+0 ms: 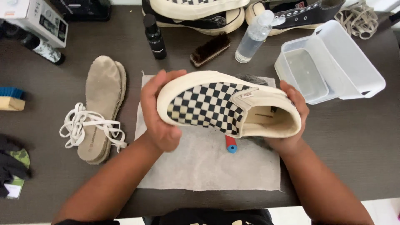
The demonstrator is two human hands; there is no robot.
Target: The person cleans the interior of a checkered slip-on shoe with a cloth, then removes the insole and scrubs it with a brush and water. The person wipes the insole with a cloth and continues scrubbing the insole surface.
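Observation:
I hold a cream slip-on shoe (216, 104) with a black-and-white checkered upper in both hands above a white cloth (208, 162). My left hand (160, 112) cups the toe end on the left. My right hand (291, 121) grips the heel end on the right, fingers over the collar. The shoe lies sideways, its opening turned toward me. Under the shoe a red and blue handle tip (231, 144) pokes out, the remainder of that tool hidden.
On the dark table (354, 137): two stacked insoles (102, 104) with white laces (83, 125) at left, a black bottle (155, 36), a dark brush (210, 49), a clear spray bottle (254, 36), clear plastic tubs (333, 62) at right, more shoes (200, 14) at the back, a blue brush (10, 98) at far left.

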